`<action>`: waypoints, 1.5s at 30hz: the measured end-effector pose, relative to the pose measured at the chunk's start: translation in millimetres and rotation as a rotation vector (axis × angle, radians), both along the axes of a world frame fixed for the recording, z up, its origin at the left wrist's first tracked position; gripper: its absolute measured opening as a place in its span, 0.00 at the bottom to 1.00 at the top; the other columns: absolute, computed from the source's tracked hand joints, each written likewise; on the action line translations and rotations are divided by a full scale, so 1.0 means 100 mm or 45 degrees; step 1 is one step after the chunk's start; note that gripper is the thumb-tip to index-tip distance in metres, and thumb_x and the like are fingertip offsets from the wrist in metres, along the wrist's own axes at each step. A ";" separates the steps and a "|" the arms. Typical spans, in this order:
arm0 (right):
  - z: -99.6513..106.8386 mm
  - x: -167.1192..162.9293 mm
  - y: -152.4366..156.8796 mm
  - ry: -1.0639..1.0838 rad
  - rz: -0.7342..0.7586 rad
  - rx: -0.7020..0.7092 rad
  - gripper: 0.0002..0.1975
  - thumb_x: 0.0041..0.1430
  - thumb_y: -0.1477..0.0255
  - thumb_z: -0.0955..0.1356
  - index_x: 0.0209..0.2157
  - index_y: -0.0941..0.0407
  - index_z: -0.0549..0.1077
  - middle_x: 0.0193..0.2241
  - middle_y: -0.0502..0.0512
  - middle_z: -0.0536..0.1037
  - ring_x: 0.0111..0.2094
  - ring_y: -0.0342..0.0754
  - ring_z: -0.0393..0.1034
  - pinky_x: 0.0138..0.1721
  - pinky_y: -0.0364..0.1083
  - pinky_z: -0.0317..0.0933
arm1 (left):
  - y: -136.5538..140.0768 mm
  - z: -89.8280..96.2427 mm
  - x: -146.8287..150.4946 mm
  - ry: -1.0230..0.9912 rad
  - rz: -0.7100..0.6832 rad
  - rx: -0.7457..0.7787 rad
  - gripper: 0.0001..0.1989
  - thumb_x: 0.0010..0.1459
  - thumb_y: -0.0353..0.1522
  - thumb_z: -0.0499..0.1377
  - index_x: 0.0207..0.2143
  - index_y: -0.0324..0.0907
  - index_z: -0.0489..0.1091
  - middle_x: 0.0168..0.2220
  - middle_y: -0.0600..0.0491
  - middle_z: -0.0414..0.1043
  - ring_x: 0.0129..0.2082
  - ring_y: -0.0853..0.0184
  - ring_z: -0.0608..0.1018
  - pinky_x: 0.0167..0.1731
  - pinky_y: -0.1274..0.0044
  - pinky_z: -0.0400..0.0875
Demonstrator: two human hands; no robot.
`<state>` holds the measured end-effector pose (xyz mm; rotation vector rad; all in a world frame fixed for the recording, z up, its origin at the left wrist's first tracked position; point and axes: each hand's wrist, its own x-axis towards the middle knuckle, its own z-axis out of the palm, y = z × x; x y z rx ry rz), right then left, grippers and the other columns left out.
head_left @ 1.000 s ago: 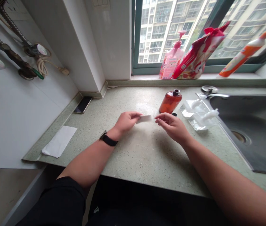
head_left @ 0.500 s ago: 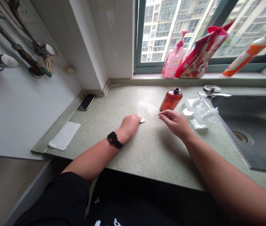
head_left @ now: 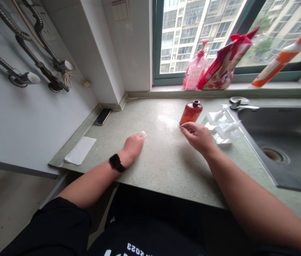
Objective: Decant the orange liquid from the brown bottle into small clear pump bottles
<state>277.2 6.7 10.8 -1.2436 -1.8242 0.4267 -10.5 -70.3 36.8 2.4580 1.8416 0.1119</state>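
Note:
My left hand (head_left: 134, 145), with a black watch on its wrist, is closed around a small white tissue (head_left: 143, 134) on the speckled counter (head_left: 156, 170). Only a bit of the tissue shows past the fingers. My right hand (head_left: 197, 137) hovers just in front of an amber bottle (head_left: 191, 113), its fingers loosely bent and slightly apart, with nothing visible in them. The bottle stands upright without a cap, partly hidden at its base by that hand. To the right of the hand are two clear square bottles (head_left: 222, 135) with whitish pump tops.
A folded white paper (head_left: 80, 151) and a dark phone (head_left: 103, 116) lie at the left. The steel sink (head_left: 286, 156) with its faucet (head_left: 246, 106) is at the right. On the windowsill stand a pink pump bottle (head_left: 194, 73), a red bag (head_left: 221, 67) and an orange-white tube (head_left: 278, 64).
My left hand has slid left across the counter with the tissue. My right hand stays near the amber bottle. The view has shifted slightly.

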 end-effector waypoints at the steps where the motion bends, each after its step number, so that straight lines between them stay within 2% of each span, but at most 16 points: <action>1: 0.00 0.01 0.00 -0.004 -0.011 0.010 0.12 0.62 0.59 0.69 0.35 0.52 0.82 0.32 0.57 0.85 0.30 0.52 0.78 0.35 0.52 0.71 | -0.06 -0.05 0.18 0.013 -0.064 -0.024 0.16 0.69 0.20 0.52 0.45 0.38 0.79 0.50 0.44 0.80 0.42 0.63 0.80 0.44 0.73 0.76; 3: 0.01 0.05 0.02 -0.011 -0.034 0.034 0.13 0.62 0.59 0.69 0.35 0.52 0.82 0.32 0.57 0.85 0.30 0.53 0.79 0.35 0.52 0.71 | -0.13 -0.11 0.49 0.017 -0.219 -0.074 0.11 0.71 0.25 0.57 0.43 0.43 0.80 0.48 0.50 0.81 0.43 0.65 0.80 0.43 0.76 0.75; 5: 0.03 0.10 0.03 -0.021 -0.062 0.076 0.13 0.63 0.59 0.69 0.35 0.52 0.82 0.33 0.57 0.86 0.31 0.53 0.79 0.36 0.52 0.72 | -0.05 -0.09 0.62 0.045 -0.285 -0.094 0.09 0.72 0.28 0.59 0.43 0.45 0.80 0.46 0.51 0.81 0.43 0.65 0.81 0.41 0.77 0.75; 10: 0.06 0.19 0.05 -0.095 -0.133 0.174 0.12 0.64 0.60 0.69 0.35 0.52 0.82 0.34 0.57 0.86 0.32 0.53 0.79 0.38 0.52 0.70 | 0.77 0.16 0.22 0.124 0.105 0.026 0.18 0.73 0.22 0.49 0.52 0.34 0.77 0.51 0.36 0.78 0.48 0.57 0.82 0.45 0.70 0.76; 12: 0.06 0.20 0.05 -0.102 -0.136 0.170 0.12 0.65 0.60 0.69 0.35 0.52 0.82 0.34 0.57 0.86 0.32 0.53 0.79 0.38 0.52 0.71 | 1.08 0.17 0.10 0.142 0.237 0.028 0.16 0.72 0.21 0.51 0.51 0.33 0.78 0.50 0.34 0.79 0.49 0.55 0.83 0.47 0.70 0.77; 14: 0.05 0.20 0.05 -0.111 -0.125 0.149 0.13 0.65 0.60 0.68 0.35 0.52 0.82 0.35 0.57 0.86 0.31 0.53 0.79 0.38 0.53 0.71 | 1.24 0.11 0.19 0.135 0.275 0.010 0.15 0.71 0.21 0.51 0.50 0.31 0.77 0.48 0.33 0.79 0.48 0.55 0.83 0.47 0.69 0.78; 17: 0.02 0.19 0.05 -0.135 -0.113 0.119 0.14 0.66 0.59 0.68 0.36 0.52 0.82 0.35 0.58 0.86 0.30 0.53 0.78 0.37 0.53 0.71 | 1.13 -0.05 0.63 0.080 0.160 -0.013 0.15 0.70 0.19 0.52 0.51 0.28 0.77 0.50 0.31 0.78 0.48 0.54 0.84 0.45 0.68 0.78; 20: -0.01 0.21 0.07 -0.130 -0.119 0.103 0.14 0.66 0.58 0.68 0.36 0.52 0.82 0.36 0.58 0.86 0.31 0.54 0.78 0.37 0.53 0.71 | 0.72 -0.18 1.07 -0.011 -0.125 -0.046 0.13 0.71 0.23 0.53 0.47 0.34 0.79 0.48 0.37 0.79 0.45 0.57 0.83 0.43 0.70 0.79; 22: -0.02 0.22 0.08 -0.128 -0.138 0.098 0.14 0.66 0.58 0.68 0.35 0.52 0.82 0.35 0.58 0.86 0.31 0.54 0.78 0.38 0.54 0.72 | 0.50 -0.21 1.19 -0.064 -0.338 -0.084 0.10 0.71 0.27 0.58 0.41 0.41 0.80 0.44 0.45 0.80 0.44 0.61 0.82 0.43 0.73 0.78; 24: -0.03 0.24 0.09 -0.124 -0.156 0.088 0.15 0.65 0.58 0.68 0.35 0.52 0.82 0.35 0.58 0.86 0.30 0.53 0.78 0.38 0.54 0.72 | 0.47 -0.17 1.14 -0.092 -0.437 -0.102 0.08 0.69 0.30 0.61 0.37 0.43 0.80 0.42 0.49 0.80 0.42 0.63 0.82 0.42 0.75 0.77; 26: -0.03 0.25 0.10 -0.111 -0.158 0.071 0.15 0.65 0.58 0.68 0.35 0.52 0.82 0.36 0.58 0.86 0.31 0.53 0.78 0.38 0.53 0.72 | 0.68 -0.10 0.97 -0.097 -0.387 -0.066 0.10 0.71 0.27 0.58 0.39 0.41 0.81 0.42 0.47 0.80 0.43 0.62 0.81 0.42 0.74 0.76; 30: -0.03 0.25 0.10 -0.090 -0.165 0.054 0.15 0.65 0.58 0.69 0.36 0.52 0.82 0.36 0.58 0.86 0.31 0.53 0.78 0.38 0.54 0.73 | 1.44 0.03 0.68 -0.097 -0.089 0.040 0.17 0.69 0.20 0.50 0.48 0.31 0.79 0.48 0.36 0.77 0.47 0.56 0.80 0.46 0.69 0.75; 32: -0.02 0.25 0.10 -0.080 -0.168 0.053 0.15 0.65 0.58 0.69 0.35 0.52 0.82 0.36 0.58 0.87 0.31 0.53 0.78 0.38 0.54 0.73 | 1.70 0.00 0.69 -0.114 -0.027 0.051 0.17 0.68 0.19 0.52 0.49 0.29 0.79 0.48 0.34 0.76 0.46 0.56 0.80 0.47 0.68 0.74; 34: 0.00 0.25 0.10 -0.071 -0.173 0.059 0.14 0.64 0.58 0.69 0.35 0.52 0.82 0.36 0.58 0.87 0.31 0.54 0.79 0.37 0.53 0.73 | 1.79 -0.08 0.78 -0.141 -0.061 0.044 0.16 0.68 0.20 0.53 0.49 0.29 0.80 0.47 0.34 0.77 0.46 0.56 0.80 0.47 0.68 0.74; 40: 0.03 0.26 0.09 -0.043 -0.250 0.064 0.14 0.64 0.58 0.69 0.34 0.51 0.82 0.31 0.57 0.86 0.30 0.54 0.80 0.37 0.53 0.73 | 1.46 -0.31 0.95 -0.246 -0.516 -0.028 0.17 0.69 0.25 0.55 0.48 0.42 0.83 0.46 0.45 0.79 0.49 0.59 0.78 0.54 0.70 0.73; 45: 0.01 0.26 0.08 -0.072 -0.232 0.074 0.13 0.63 0.59 0.69 0.34 0.51 0.82 0.31 0.56 0.86 0.30 0.55 0.80 0.37 0.53 0.73 | 0.97 -0.38 0.56 -0.308 -0.743 -0.102 0.20 0.69 0.24 0.54 0.52 0.51 0.83 0.43 0.50 0.80 0.46 0.64 0.79 0.53 0.72 0.72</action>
